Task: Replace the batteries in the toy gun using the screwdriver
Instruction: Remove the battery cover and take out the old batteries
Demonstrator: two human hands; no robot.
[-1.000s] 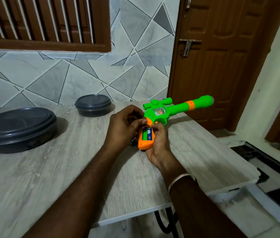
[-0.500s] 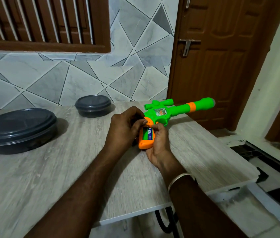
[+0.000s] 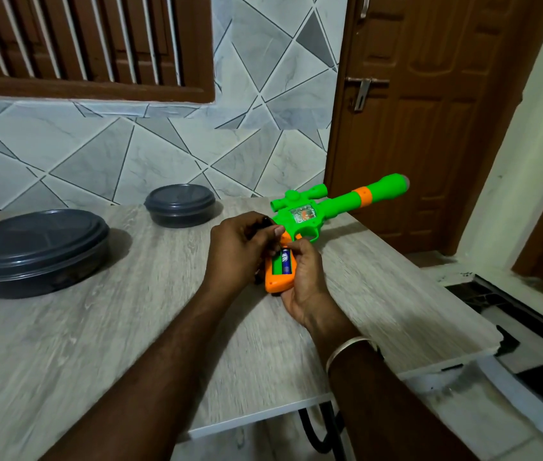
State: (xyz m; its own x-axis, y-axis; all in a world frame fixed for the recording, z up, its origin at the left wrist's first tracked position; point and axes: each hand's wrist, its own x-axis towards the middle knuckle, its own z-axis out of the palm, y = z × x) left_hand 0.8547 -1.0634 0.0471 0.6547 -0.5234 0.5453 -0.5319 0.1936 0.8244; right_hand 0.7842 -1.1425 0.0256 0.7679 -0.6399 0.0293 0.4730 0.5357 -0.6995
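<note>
- Toy gun (image 3: 326,206): green body with an orange grip, held just above the right part of the table (image 3: 113,334), between the two hands.
- Long axis: runs on a diagonal from the butt of the grip, nearest the camera at lower left, to the muzzle at upper right. The barrel, with an orange band near its tip, points away from the person toward the brown door (image 3: 430,128). A small green scope sits on top of the body, parallel to the barrel.
- Battery bay: open on the face of the grip, turned up toward the camera. A blue battery (image 3: 286,261) lies in its right slot, lengthwise along the grip. The left slot shows green; whether it holds a cell cannot be told.
- Right hand (image 3: 306,284): wraps the grip from the right and below, thumb lying by the top of the blue battery. A metal bangle (image 3: 350,347) circles the wrist.
- Left hand (image 3: 237,251): fingers curled, thumb tip touching the orange top of the grip. A dark object (image 3: 265,222) shows between its fingers; what it is cannot be told.
- Large lidded container (image 3: 35,251): dark, at the table's left.
- Small lidded container (image 3: 180,206): dark, at the far edge near the tiled wall.
</note>
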